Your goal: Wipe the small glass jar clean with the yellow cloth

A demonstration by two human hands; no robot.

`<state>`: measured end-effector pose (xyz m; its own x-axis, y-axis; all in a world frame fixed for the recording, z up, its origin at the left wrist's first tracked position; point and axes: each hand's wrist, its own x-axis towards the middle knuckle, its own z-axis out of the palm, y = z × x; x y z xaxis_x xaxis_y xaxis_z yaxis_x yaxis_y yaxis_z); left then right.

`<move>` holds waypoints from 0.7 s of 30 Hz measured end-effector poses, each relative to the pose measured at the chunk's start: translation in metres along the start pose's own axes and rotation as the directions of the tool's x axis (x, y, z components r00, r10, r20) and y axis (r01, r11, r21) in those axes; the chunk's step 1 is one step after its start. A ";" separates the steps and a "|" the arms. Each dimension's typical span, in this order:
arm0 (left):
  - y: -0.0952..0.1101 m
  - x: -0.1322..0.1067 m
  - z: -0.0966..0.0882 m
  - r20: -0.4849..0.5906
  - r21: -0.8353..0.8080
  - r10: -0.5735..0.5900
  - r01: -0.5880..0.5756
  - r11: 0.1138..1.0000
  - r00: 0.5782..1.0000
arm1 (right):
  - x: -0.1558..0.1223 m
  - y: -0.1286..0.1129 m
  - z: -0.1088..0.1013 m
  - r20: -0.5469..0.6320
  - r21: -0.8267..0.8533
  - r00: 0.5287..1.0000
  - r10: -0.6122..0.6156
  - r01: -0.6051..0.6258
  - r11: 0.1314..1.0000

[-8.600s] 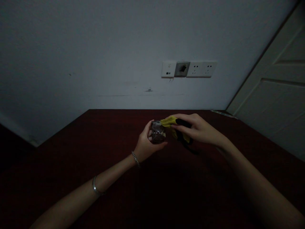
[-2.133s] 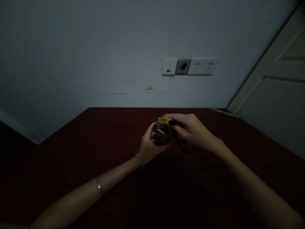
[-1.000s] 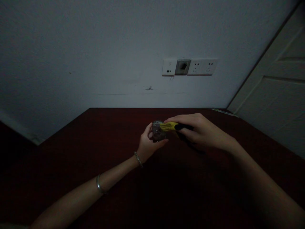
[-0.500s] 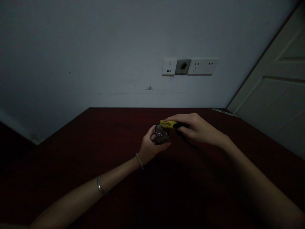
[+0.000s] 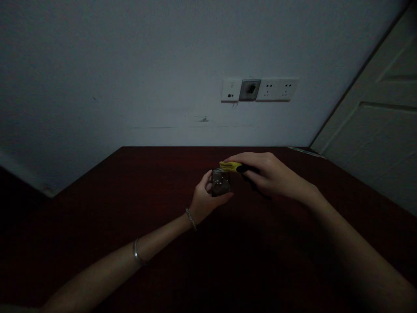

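Note:
My left hand [image 5: 205, 200] is closed around a small dark, glossy object [image 5: 220, 182], which looks see-through or wrapped in shiny film. Its thumb lies along the near side and the fingers curl round the left side. My right hand [image 5: 270, 174] grips a yellow-and-black item [image 5: 232, 167] whose exact kind I cannot make out. The yellow end sits at the upper right edge of the glossy object, seemingly touching it. The black end runs back under my right fingers. In the dim light, fine details are lost.
A dark red table [image 5: 156, 174] lies below both hands and meets a pale wall [image 5: 156, 65]. The wall carries a row of sockets and switches [image 5: 260, 90]. On the right stands a white panelled door [image 5: 384, 121]. A thin pale strip [image 5: 306, 152] lies at the table's back right edge.
The glossy object has turned slightly in my left hand. My right hand and the yellow-and-black item have moved up a little. The picture is somewhat darker.

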<state>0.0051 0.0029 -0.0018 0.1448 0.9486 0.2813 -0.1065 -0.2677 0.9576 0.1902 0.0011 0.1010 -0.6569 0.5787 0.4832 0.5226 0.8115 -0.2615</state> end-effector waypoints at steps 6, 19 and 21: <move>-0.003 -0.004 0.003 0.032 0.001 -0.054 0.054 0.999 0.998 | 0.002 0.012 0.015 0.029 -0.037 0.999 0.024 -0.023 0.999; 0.001 0.004 0.000 -0.013 -0.088 -0.082 0.081 0.993 0.997 | 0.004 -0.017 0.002 0.119 -0.033 0.993 -0.013 0.017 0.999; 0.002 0.004 0.000 -0.012 -0.096 -0.081 0.079 0.992 0.997 | 0.004 -0.020 0.001 0.122 -0.032 0.992 -0.022 0.027 0.999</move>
<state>0.0057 0.0063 0.0009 0.1411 0.9691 0.2023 -0.1883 -0.1744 0.9665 0.1768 -0.0132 0.1074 -0.7299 0.5659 0.3835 0.5221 0.8236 -0.2217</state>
